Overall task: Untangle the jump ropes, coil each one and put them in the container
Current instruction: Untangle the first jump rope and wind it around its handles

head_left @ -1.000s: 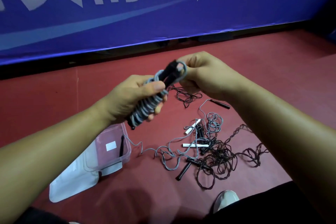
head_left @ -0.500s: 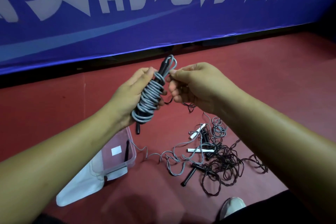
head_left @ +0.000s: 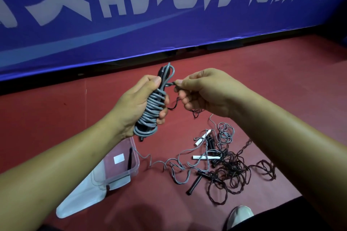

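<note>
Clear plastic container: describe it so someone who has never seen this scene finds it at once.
On the red floor below the blue banner, look under the left hand, left of the rope tangle. The container is the only see-through box there, with a white sticker and one black handle inside.

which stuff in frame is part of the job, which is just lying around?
Job: coiled grey rope, gripped by left hand, its end pinched by right hand; tangled ropes on floor; clear container.
Lying about: lid, shoe, blue banner.
</note>
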`<state>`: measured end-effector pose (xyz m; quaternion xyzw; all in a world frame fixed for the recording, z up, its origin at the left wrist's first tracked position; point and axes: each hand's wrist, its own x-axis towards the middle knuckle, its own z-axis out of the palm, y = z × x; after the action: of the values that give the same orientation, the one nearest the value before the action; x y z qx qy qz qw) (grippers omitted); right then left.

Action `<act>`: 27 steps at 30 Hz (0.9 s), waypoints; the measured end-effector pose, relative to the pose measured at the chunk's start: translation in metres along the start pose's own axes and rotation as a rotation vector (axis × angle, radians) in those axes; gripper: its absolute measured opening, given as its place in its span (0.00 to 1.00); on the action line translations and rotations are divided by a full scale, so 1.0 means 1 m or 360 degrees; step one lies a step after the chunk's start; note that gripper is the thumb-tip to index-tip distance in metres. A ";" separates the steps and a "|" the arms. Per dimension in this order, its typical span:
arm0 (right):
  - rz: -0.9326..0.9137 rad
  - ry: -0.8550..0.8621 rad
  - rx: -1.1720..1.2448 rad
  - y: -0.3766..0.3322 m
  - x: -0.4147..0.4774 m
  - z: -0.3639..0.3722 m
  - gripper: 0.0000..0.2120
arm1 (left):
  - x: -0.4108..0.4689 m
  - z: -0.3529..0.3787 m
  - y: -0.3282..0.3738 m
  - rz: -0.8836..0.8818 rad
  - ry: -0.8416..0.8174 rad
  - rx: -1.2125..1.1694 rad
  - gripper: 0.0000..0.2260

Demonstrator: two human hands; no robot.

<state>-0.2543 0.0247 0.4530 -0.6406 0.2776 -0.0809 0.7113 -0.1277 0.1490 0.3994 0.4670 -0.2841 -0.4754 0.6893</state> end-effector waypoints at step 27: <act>-0.0670 0.0330 -0.0191 0.017 0.011 0.011 0.04 | -0.003 -0.005 0.000 -0.0181 -0.0156 -0.0193 0.08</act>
<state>-0.2442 0.0316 0.4341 -0.7137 0.2139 -0.2762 0.6071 -0.1247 0.1538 0.3978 0.4159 -0.2612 -0.5525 0.6735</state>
